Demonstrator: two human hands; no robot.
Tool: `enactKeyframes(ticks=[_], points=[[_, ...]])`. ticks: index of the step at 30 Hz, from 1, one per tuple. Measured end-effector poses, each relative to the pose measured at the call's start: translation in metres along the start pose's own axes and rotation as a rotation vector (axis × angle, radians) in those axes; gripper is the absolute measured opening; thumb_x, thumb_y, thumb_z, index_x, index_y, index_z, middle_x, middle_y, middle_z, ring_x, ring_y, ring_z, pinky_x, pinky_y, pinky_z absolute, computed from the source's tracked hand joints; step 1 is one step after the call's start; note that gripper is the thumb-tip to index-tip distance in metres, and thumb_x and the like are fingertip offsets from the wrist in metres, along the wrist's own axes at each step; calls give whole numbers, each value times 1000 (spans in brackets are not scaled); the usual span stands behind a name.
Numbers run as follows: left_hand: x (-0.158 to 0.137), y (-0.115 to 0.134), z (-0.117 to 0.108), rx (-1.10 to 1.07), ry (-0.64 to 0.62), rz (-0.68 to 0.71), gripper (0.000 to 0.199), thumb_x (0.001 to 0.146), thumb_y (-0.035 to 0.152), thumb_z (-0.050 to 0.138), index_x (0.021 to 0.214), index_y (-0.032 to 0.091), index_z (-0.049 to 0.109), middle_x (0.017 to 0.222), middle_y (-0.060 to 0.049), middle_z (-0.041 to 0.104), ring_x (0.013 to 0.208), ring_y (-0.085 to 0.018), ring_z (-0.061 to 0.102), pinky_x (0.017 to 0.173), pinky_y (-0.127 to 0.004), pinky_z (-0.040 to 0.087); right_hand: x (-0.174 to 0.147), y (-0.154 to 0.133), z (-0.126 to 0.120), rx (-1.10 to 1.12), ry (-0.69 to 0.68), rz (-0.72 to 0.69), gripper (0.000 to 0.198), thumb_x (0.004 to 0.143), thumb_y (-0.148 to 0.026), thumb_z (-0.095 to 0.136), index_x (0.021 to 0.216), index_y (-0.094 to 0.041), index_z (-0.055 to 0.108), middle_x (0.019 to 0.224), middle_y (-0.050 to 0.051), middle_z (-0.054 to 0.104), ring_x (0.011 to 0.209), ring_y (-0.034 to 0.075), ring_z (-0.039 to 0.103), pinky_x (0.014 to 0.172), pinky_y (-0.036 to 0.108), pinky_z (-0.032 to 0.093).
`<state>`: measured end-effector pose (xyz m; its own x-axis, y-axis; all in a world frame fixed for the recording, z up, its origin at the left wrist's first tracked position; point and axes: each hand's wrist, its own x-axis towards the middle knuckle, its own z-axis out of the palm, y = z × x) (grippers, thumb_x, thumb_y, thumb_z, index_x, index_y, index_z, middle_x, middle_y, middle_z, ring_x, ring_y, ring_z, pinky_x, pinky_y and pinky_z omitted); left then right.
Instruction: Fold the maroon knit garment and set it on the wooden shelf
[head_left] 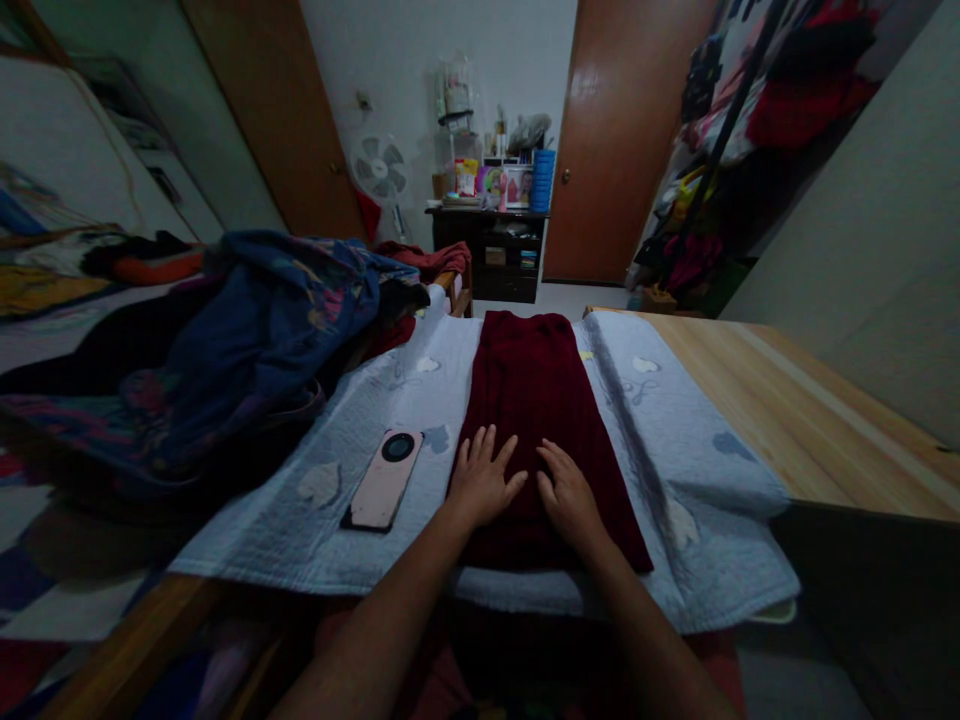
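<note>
A dark red folded garment [525,390] lies flat and lengthwise on a pale blue padded cloth [442,550]; its exact kind I cannot make out. My left hand [484,480] rests on the garment's left side, palm down with fingers spread. On its right side lies my right hand [568,500], also palm down, fingers apart and slightly bent. Neither hand grips anything. To the left of my left hand, a pink smartphone [386,485] with a round black camera ring sits back up on the cloth.
A heap of clothes with a blue patterned garment [277,300] stands at the left. A wooden board [817,410] extends to the right. Farther back are a dark cabinet [487,230], a white fan [380,168] and hanging clothes [802,100].
</note>
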<state>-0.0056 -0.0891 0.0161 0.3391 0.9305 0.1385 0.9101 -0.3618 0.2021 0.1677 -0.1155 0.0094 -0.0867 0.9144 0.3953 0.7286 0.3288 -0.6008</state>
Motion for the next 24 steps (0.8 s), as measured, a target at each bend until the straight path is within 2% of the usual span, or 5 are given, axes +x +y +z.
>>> enactKeyframes(ticks=[4,8,12,17,24], points=[[17,-22,-4,-5,-70,21,75,83,70,43,146,32,32,157,-11,20,144,-37,14,112,-54,19,0,1,0,-2,0,-4,42,87,-21,43,126,-12,57,136,15,53,128,24,47,109,47,37],[33,-33,-4,-36,-43,66,69,87,63,42,145,26,35,153,-15,31,141,-33,25,111,-51,25,-1,-1,-4,-12,-27,-17,44,86,-24,47,129,-14,55,139,15,50,130,25,44,110,47,37],[40,-30,1,-61,28,69,62,90,54,45,143,20,38,150,-18,34,140,-32,28,110,-50,28,-2,-5,-8,-44,-57,-41,47,84,-30,54,129,-18,55,142,12,46,132,26,42,109,48,36],[38,-23,4,-61,23,84,60,90,45,49,142,16,39,149,-20,34,140,-32,29,110,-48,29,-2,-8,-10,-86,-87,-29,46,85,-31,53,129,-18,55,143,13,45,133,27,41,110,47,35],[29,-15,6,-1,203,-32,70,85,49,55,144,17,34,155,-19,20,143,-38,15,111,-54,26,0,-16,-11,-159,-86,-32,45,84,-27,54,127,-15,56,143,16,45,133,29,40,109,49,36]])
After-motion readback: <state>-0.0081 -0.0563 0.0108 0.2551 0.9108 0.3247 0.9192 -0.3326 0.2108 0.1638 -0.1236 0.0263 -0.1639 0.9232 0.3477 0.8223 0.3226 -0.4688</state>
